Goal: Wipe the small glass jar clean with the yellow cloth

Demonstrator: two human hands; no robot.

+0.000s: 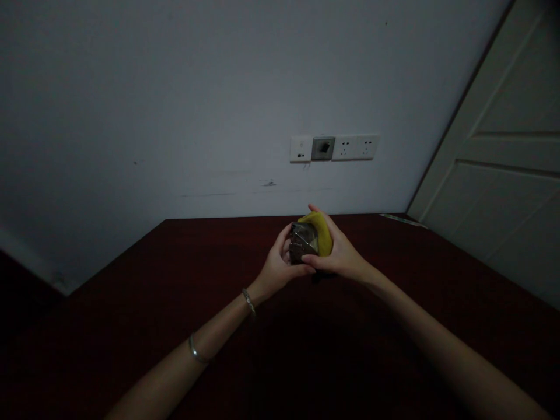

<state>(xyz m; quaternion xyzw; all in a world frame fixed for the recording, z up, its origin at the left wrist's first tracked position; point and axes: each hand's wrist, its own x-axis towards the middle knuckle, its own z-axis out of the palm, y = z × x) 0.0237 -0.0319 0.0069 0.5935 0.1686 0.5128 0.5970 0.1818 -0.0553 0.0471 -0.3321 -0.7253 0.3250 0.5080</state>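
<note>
A small dark brown, shiny object [303, 241], glassy on its surface, is held up over the dark red tabletop [210, 251]. My left hand [280, 259] wraps it from the left, thumb along its lower front. A soft yellow cloth [324, 234] lies against its right and upper side, pressed there by my right hand [343, 252]. The right thumb rests on the front of the dark object, close to the left thumb. Most right fingers are behind the cloth. What exactly the dark object is, I cannot tell in this dim light.
A row of wall sockets [355, 147] and a grey switch plate [323, 148] sit on the pale wall [196, 105] behind the table. A thin flat strip [402, 220] lies at the table's far right edge. A panelled white door [503, 163] stands to the right.
</note>
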